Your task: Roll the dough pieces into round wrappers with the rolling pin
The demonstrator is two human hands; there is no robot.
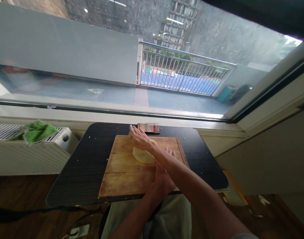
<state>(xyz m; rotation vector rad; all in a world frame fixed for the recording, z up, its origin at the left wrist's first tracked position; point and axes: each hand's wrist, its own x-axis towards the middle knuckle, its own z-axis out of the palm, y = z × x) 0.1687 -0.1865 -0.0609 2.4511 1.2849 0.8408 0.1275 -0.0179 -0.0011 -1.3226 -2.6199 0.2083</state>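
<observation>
A pale, flat round of what looks like dough lies on the wooden board, partly covered by my right hand and forearm. My arms are crossed. My right hand reaches over to the upper left, fingers stretched out, resting above the far edge of the round. Beneath my right forearm, my left hand is low over the board to the right of the round, its fingertips showing spread past the forearm. Anything under the palms is hidden by the hands and forearm.
The board rests on a black table. At the table's back edge lies a phone-like flat object, partly blurred. Left stands a white radiator with a green cloth on it. A large window rises behind the table.
</observation>
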